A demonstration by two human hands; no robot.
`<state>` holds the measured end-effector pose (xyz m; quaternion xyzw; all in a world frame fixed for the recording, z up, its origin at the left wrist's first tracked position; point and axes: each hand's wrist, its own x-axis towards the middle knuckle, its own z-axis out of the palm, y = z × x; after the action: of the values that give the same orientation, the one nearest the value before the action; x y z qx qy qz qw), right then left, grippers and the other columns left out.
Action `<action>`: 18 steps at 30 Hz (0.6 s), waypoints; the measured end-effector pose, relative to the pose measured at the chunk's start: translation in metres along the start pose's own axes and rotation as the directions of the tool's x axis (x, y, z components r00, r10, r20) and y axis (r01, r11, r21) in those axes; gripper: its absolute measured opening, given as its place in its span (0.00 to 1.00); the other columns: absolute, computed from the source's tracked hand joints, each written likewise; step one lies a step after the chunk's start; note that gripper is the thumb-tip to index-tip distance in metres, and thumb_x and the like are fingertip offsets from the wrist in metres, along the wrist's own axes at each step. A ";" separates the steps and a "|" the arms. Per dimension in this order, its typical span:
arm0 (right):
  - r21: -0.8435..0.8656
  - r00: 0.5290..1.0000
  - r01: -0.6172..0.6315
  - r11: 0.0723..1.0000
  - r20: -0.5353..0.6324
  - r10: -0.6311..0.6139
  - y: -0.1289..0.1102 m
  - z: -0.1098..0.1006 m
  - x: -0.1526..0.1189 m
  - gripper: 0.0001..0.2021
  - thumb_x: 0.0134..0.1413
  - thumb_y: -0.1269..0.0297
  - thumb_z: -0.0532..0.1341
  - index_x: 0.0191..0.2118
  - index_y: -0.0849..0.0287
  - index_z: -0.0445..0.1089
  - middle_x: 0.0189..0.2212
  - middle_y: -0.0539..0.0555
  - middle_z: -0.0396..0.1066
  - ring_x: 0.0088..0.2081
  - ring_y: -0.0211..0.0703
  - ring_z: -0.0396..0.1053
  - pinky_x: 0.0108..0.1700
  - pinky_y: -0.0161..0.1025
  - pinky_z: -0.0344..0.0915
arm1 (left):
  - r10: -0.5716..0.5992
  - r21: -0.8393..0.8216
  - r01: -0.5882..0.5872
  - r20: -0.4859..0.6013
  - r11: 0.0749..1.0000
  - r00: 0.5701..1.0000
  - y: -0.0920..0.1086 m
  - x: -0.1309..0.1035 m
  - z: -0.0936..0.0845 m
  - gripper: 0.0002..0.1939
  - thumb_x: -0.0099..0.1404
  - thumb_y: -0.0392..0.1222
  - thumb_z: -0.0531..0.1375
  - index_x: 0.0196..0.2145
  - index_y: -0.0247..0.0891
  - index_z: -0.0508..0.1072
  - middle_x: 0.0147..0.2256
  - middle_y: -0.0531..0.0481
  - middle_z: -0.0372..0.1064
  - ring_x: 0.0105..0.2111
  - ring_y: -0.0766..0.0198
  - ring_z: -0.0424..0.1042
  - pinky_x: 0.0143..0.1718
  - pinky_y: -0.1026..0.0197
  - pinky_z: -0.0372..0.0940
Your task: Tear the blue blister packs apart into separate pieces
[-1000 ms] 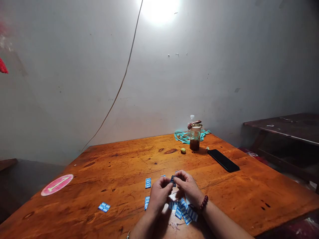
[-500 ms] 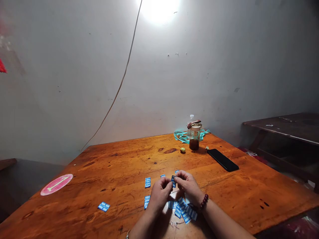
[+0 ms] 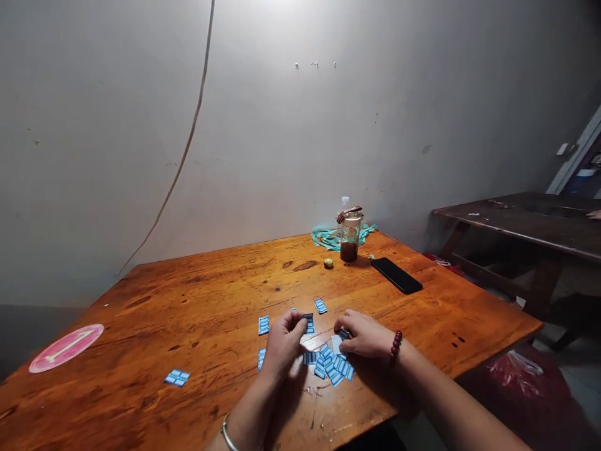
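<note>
My left hand (image 3: pixel 284 341) pinches a small blue-and-white striped card (image 3: pixel 308 323) above the wooden table (image 3: pixel 225 294). To its right, my right hand (image 3: pixel 364 335) has thumb and fingers closed round a dark-edged card (image 3: pixel 344 334), just over the pile. Several striped cards (image 3: pixel 332 364) lie overlapping in front of and between the hands. Single cards rest beyond and to the left: one at the back (image 3: pixel 320 306), one left of my left hand (image 3: pixel 263 325), another partly hidden by that hand, and one farther left (image 3: pixel 177 377).
A glass bottle with dark liquid (image 3: pixel 349 243) stands at the back by a turquoise strap (image 3: pixel 323 238), a small green object (image 3: pixel 328 263) and a black phone (image 3: pixel 397 275). A pink round sign (image 3: pixel 67 348) lies at the left. A dark table (image 3: pixel 516 219) is at the right.
The view has shifted right and down. My hands have moved apart; the right one has gone from the card they both held to the card pile, while the left still holds a card.
</note>
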<state>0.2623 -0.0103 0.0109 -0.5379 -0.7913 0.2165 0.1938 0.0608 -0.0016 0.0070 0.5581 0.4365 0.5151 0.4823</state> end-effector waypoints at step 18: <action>0.066 0.988 0.044 0.997 -0.149 -0.034 -0.008 0.012 0.008 0.05 0.37 0.76 0.57 0.22 0.59 0.64 0.27 0.49 0.62 0.31 0.37 0.59 0.33 0.32 0.52 | -0.168 -0.159 0.164 -0.014 0.974 0.986 0.000 -0.003 0.004 0.10 0.48 0.43 0.60 0.25 0.34 0.67 0.19 0.57 0.60 0.17 0.75 0.58 0.15 0.73 0.59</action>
<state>0.2466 -0.0077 0.0059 -0.5298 -0.7772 0.1997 0.2746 0.0644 -0.0046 0.0069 0.4730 0.4462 0.5134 0.5600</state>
